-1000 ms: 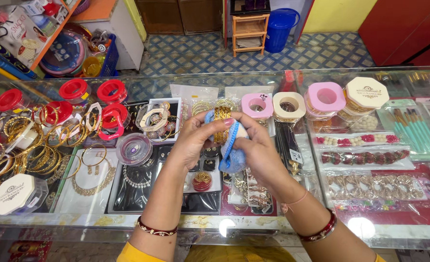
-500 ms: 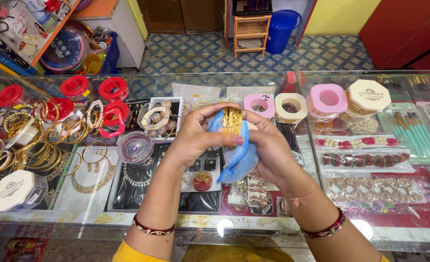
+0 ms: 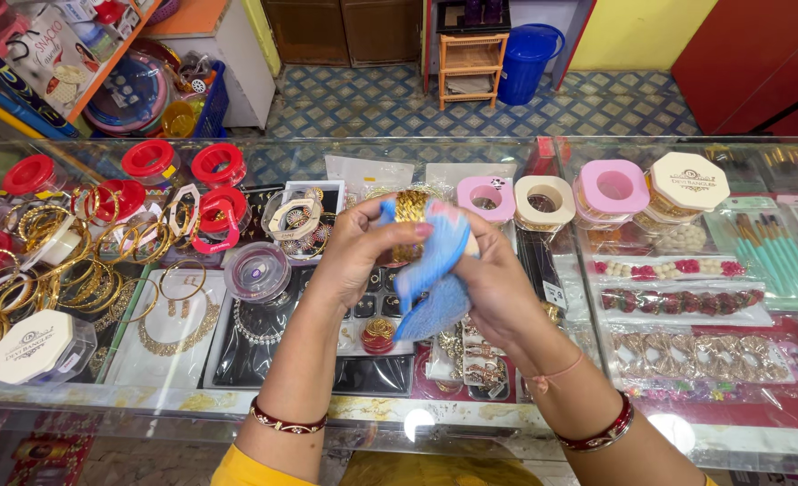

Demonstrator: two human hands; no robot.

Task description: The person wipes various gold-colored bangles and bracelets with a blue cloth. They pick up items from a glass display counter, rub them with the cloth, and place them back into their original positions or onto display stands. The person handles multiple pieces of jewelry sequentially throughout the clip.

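Over the middle of a glass counter [image 3: 264, 407], my left hand [image 3: 356, 250] grips a stack of gold bangles [image 3: 410, 209]. My right hand [image 3: 492, 281] presses a blue cloth [image 3: 433, 279] against and around the stack. The cloth hangs down below both hands and hides the lower part of the bangles. Both wrists wear dark red bangles.
Gold bangles [image 3: 75, 270] lie at the left among red-lidded round boxes [image 3: 149, 158]. A clear round box [image 3: 257, 271] sits left of my hands. Pink and cream ring boxes [image 3: 611, 191] stand at the right. Necklaces and earrings show under the glass. A blue bin [image 3: 527, 59] stands on the floor beyond.
Both hands have kept working the blue cloth around the bangle stack. The cloth has shifted from beside the stack to over its right side, and hangs lower.
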